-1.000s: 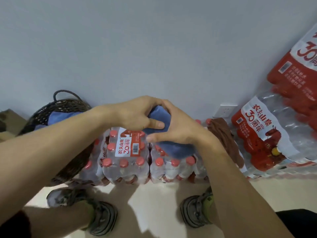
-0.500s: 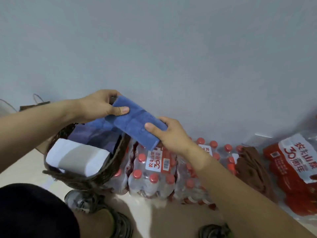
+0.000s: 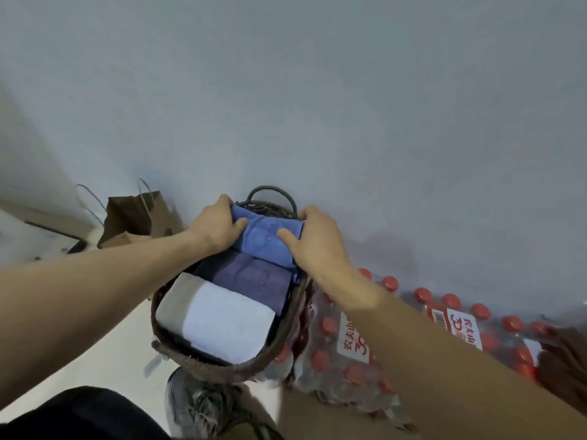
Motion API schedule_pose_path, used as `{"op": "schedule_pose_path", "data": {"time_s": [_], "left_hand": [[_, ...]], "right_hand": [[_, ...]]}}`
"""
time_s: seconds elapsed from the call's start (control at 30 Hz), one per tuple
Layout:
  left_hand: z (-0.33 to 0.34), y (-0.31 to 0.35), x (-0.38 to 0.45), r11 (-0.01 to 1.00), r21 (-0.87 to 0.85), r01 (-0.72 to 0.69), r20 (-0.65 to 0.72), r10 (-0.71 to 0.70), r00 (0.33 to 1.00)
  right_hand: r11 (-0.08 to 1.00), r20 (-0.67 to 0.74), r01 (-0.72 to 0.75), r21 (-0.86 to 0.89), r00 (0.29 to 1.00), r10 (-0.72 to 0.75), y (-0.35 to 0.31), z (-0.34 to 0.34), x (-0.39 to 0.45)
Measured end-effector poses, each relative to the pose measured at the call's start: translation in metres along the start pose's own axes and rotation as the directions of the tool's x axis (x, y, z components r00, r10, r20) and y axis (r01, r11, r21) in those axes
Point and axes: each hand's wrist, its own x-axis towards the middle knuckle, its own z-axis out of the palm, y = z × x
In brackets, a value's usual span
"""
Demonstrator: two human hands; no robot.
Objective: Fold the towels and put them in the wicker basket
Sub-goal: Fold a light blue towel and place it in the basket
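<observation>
Blue folded towel sits at the 12 o'clock end of the wicker basket, gripped from both sides. Left hand grips the towel's 9 o'clock edge, thumb curled on top and fingers wrapped over the far side. Right hand grips the 3 o'clock edge, thumb laid on the top face and fingers curled behind. Just beside the blue towel, toward 6 o'clock, lies a purple folded towel; beyond it, at the 6 o'clock end of the basket, lies a white-and-grey folded towel. Basket handle stands upright at 12 o'clock against the wall. Shrink-wrapped packs of red-capped bottles touch the basket at 3 o'clock. A brown paper bag stands at 10 o'clock. A shoe shows at 6 o'clock, below the basket rim.
</observation>
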Motion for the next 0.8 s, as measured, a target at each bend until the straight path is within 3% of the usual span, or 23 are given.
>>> {"op": "schedule_pose_path", "data": {"time_s": [0.07,0.13,0.2,0.27,0.4,0.5,0.6,0.63,0.7,0.77,0.8], "left_hand": [[0.005,0.0,0.0,0.999,0.043,-0.025,-0.013,0.026,1.0],[0.005,0.0,-0.001,0.998,0.054,-0.037,-0.031,0.038,0.999],[0.003,0.002,-0.003,0.997,0.057,-0.046,-0.05,0.049,0.998],[0.003,0.004,-0.005,0.996,0.076,-0.04,-0.057,0.044,0.997],[0.002,0.0,-0.015,0.989,0.145,-0.004,0.062,-0.005,0.998],[-0.007,-0.012,-0.028,0.965,0.255,-0.062,0.264,-0.008,0.965],[-0.019,-0.014,-0.037,0.911,0.392,-0.124,0.317,-0.007,0.948],[-0.023,-0.009,-0.039,0.877,0.451,-0.164,0.281,0.035,0.959],[-0.021,0.001,-0.038,0.801,0.495,-0.336,0.156,0.299,0.942],[-0.013,0.007,-0.038,0.715,0.407,-0.569,0.133,0.57,0.811],[-0.007,0.008,-0.038,0.697,0.351,-0.625,0.194,0.599,0.777]], "right_hand": [[0.961,-0.087,0.156,-0.227,0.98,-0.18,-0.004,-0.001,-0.001],[0.936,-0.047,0.279,-0.213,0.954,-0.295,-0.009,-0.006,0.003],[0.928,0.16,0.327,-0.179,0.94,-0.301,-0.012,-0.005,0.01],[0.897,0.319,0.348,-0.271,0.912,-0.257,-0.013,0.001,0.016],[0.868,0.334,0.375,-0.326,0.904,-0.265,-0.012,0.011,0.019],[0.839,0.363,0.404,-0.365,0.891,-0.271,-0.013,0.011,0.018],[0.81,0.381,0.438,-0.391,0.878,-0.29,-0.015,0.008,0.019],[0.794,0.394,0.455,-0.402,0.869,-0.298,-0.016,0.007,0.019],[0.763,0.432,0.491,-0.42,0.848,-0.308,-0.02,0.002,0.021],[0.772,0.458,0.499,-0.395,0.835,-0.306,-0.021,-0.004,0.024],[0.788,0.457,0.494,-0.369,0.834,-0.309,-0.021,-0.005,0.025]]}}
